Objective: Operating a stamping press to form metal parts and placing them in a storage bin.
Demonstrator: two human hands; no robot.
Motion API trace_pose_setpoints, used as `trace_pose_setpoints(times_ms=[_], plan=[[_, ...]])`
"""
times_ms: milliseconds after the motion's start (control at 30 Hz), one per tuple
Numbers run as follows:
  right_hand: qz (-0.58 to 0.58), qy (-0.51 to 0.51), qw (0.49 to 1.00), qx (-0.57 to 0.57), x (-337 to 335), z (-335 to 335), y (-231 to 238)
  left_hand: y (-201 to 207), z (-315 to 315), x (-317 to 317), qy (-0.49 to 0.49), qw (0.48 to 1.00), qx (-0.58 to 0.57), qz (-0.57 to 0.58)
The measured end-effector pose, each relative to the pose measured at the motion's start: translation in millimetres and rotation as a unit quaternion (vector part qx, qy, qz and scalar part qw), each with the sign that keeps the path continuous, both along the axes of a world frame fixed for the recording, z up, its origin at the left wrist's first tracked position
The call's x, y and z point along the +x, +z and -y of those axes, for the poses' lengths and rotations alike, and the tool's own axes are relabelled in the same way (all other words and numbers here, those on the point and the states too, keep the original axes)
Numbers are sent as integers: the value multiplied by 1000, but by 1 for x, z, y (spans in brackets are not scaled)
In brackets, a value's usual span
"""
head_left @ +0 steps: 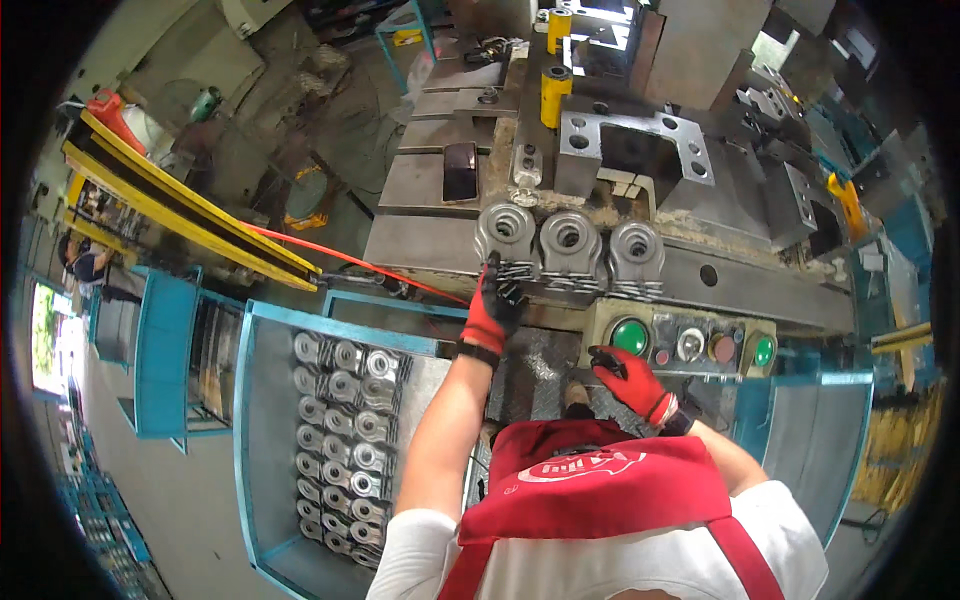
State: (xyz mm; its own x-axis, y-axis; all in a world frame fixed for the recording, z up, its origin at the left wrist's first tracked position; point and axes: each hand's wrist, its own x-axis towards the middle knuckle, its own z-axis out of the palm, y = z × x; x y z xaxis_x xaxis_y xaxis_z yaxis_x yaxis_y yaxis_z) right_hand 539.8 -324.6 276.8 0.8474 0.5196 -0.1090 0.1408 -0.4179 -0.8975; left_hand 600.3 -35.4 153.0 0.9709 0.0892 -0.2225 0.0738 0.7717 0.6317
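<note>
Three stacks of ring-shaped metal parts stand in a row along the near edge of the press bed: a left stack (pixel 505 232), a middle stack (pixel 570 240) and a right stack (pixel 636 250). My left hand (pixel 497 308), in a red and black glove, grips the near end of the left stack, one finger reaching up along its side. Just below the large green button (pixel 629 337) of the control box (pixel 600 325) is my right hand (pixel 632 383), gloved alike. Its fingers are apart and hold nothing; whether they touch the box is hard to tell.
A blue-framed bin (pixel 247 430) at the left holds rows of similar metal parts (pixel 345 440). Beyond the stacks stands a steel die block (pixel 580 165) with yellow cylinders (pixel 555 97). A yellow guard bar (pixel 190 205) and red hose (pixel 370 263) lie at the left.
</note>
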Motion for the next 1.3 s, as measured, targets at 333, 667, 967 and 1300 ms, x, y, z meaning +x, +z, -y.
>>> trace_pose_setpoints(times_ms=[333, 667, 967, 1300], plan=[[-45, 20, 998, -45, 28, 39, -3, 37, 39, 36, 203, 966, -155, -38], [-160, 60, 983, 75, 20, 12, -19, 30, 40, -5, 259, 949, -178, -4], [-118, 148, 976, 107, -2, -77, 40, 34, 33, -161, 322, 943, 87, 1], [211, 254, 941, -79, -7, -324, -59, -62, -56, -393, 434, 895, 29, -95]])
